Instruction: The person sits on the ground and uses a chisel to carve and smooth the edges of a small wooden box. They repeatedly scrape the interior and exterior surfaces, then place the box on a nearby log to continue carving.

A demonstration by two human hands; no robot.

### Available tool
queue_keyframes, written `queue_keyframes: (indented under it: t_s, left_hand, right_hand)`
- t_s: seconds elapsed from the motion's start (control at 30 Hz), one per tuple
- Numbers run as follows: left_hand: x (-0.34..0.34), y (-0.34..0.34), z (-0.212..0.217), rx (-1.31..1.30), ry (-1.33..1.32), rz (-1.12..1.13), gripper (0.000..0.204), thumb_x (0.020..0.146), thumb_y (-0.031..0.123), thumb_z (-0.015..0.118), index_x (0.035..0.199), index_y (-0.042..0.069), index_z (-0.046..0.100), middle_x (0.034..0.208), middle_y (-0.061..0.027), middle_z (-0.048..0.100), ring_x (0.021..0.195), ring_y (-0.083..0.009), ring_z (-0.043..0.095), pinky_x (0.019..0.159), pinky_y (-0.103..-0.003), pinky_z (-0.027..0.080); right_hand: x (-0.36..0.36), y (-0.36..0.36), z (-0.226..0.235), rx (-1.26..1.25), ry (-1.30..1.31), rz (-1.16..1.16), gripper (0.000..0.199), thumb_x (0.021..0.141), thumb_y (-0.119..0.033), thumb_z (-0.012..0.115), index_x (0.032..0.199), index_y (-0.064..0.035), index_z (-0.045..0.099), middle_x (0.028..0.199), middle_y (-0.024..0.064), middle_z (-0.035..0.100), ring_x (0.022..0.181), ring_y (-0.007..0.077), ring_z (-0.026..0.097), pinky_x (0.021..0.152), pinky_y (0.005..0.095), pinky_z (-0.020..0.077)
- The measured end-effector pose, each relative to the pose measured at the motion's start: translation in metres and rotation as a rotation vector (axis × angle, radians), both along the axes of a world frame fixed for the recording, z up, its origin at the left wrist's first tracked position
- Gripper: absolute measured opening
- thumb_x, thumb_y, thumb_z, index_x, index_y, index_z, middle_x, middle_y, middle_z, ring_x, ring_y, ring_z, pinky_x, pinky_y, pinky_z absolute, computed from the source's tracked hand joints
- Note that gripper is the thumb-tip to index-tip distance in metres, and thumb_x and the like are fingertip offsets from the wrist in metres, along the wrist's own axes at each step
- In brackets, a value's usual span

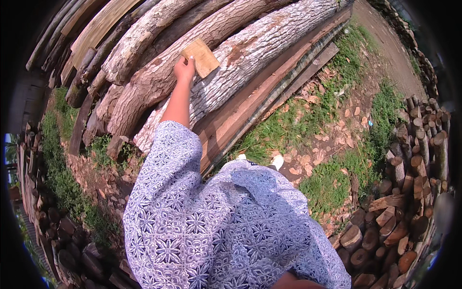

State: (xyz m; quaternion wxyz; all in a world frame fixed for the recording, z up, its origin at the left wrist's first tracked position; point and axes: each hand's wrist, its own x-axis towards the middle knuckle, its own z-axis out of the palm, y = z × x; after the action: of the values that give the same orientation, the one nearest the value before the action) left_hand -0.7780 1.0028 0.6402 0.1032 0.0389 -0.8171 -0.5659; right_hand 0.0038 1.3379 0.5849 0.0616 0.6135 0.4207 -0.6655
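My left hand (185, 70) is closed on the lower left edge of a flat, squarish piece of light brown wood (201, 57), the thumb lying on its face. My arm is stretched out ahead, over the pile of logs. The wood piece is tilted and overlaps a pale log with rough, flaking bark (269, 41); whether it rests on that log I cannot tell. Behind my hand runs a second barked log (159, 72). My right hand is out of view; only a bit of skin shows at the lower edge, beside the blue and white patterned cloth I wear.
More long logs and sawn timbers (103, 29) lie at the far left. A long brown plank (226, 130) runs along the near side of the pile. Grass and wood chips (332, 130) cover the ground to the right. Stacked cut firewood (385, 231) stands at the lower right.
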Motion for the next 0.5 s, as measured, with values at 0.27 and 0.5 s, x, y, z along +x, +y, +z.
queue_keyframes:
  t_s: [0.27,0.5]
  left_hand:
    - [0.039,0.021,0.036,-0.478,0.034,0.159,0.089,0.081,0.032,0.080,0.154,0.013,0.032,0.130,-0.0231,0.048,0.111,-0.0373,0.060,0.094,-0.045,0.052]
    - [0.082,0.031,0.057,-0.675,-0.120,0.044,0.118,0.073,0.043,0.087,0.161,0.018,0.013,0.131,-0.0185,0.041,0.118,-0.0398,0.056,0.095,-0.047,0.052]
  right_hand:
    - [-0.041,0.099,-0.039,-0.053,0.109,0.093,0.013,0.100,-0.023,0.060,0.099,-0.0099,0.060,0.077,0.0024,0.064,0.065,0.0146,0.059,0.065,0.0312,0.0465]
    - [-0.101,0.167,-0.016,-0.013,-0.027,0.260,0.021,0.102,-0.030,0.055,0.117,-0.0144,0.057,0.076,0.0024,0.061,0.058,0.0135,0.054,0.055,0.0298,0.0436]
